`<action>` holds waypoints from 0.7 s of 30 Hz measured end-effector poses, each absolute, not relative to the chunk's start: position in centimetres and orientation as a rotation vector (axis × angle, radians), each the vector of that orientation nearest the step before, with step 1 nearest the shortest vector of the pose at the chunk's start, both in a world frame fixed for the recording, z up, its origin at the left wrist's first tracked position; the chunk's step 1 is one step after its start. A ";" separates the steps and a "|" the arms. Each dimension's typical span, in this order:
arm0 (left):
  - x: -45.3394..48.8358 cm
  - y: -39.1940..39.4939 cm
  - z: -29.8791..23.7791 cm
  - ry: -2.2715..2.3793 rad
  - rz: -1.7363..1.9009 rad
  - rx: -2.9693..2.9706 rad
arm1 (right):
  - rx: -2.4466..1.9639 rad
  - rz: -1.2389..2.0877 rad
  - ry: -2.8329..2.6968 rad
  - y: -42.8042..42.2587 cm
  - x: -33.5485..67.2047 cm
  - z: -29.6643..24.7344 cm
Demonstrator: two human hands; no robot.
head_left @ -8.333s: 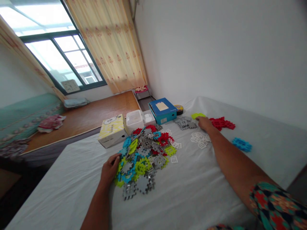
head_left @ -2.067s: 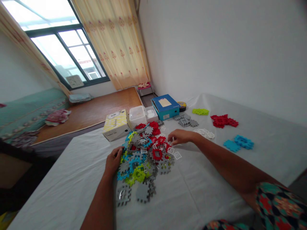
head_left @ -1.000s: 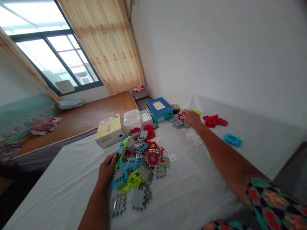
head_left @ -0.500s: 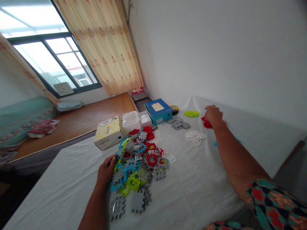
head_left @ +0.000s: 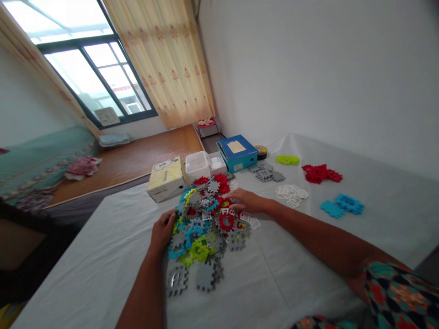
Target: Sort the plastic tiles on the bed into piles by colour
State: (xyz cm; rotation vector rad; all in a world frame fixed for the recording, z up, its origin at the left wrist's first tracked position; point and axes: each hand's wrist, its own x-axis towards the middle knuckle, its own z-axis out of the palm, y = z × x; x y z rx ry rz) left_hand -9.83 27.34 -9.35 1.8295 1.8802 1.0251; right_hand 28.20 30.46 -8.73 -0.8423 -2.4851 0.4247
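Observation:
A mixed pile of interlocking plastic building tiles [head_left: 200, 251], in grey, blue, red and lime green, lies on the white-covered table. At the pile's left edge rests my left hand [head_left: 163, 232], fingers loosely bent with a gap beside the thumb; I see no piece held in it. My right hand [head_left: 247, 201] reaches over the pile's right side with fingers stretched out, close to the red pieces [head_left: 226, 221] and small white window frames [head_left: 244, 216]. Sorted groups lie to the right: red tiles [head_left: 320, 173], blue tiles [head_left: 343, 205], white window frames [head_left: 291, 193], grey tiles [head_left: 265, 173] and lime tiles [head_left: 287, 160].
Behind the pile stand a yellow-and-white box [head_left: 167, 179], a clear plastic container [head_left: 197, 165], a white box [head_left: 217, 163] and a blue box [head_left: 237, 152]. A round tin [head_left: 261, 152] sits beside the blue box. The wall [head_left: 325, 82] borders the table's far right side.
My right hand has moved left from the red group to the main pile, leaving the red and blue groups uncovered. My left hand stays at the pile's edge. The view has shifted slightly.

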 end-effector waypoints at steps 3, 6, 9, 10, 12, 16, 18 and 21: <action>-9.8 27.3 -9.3 1.879 1.018 1.837 | -0.850 0.440 -2.476 30.0 27.6 -9.3; -9.8 27.3 -9.4 1.875 1.017 1.847 | -0.867 0.501 -2.414 30.1 27.3 -9.5; -9.9 27.4 -9.4 1.875 1.020 1.856 | -0.833 0.560 -2.381 30.4 27.6 -9.2; -9.9 27.4 -9.5 1.875 1.022 1.861 | -0.823 0.560 -2.372 30.5 27.8 -8.9; -10.0 27.5 -9.6 1.872 1.026 1.870 | -0.844 0.542 -2.330 30.7 28.5 -8.3; -10.1 27.5 -9.6 1.878 1.022 1.860 | -1.007 0.580 -2.200 31.5 30.5 -7.2; -10.1 27.5 -9.5 1.884 1.009 1.853 | -1.101 0.623 -2.110 32.1 31.7 -6.8; -10.0 27.4 -9.2 1.891 0.995 1.855 | -1.253 0.637 -1.945 33.3 34.5 -5.8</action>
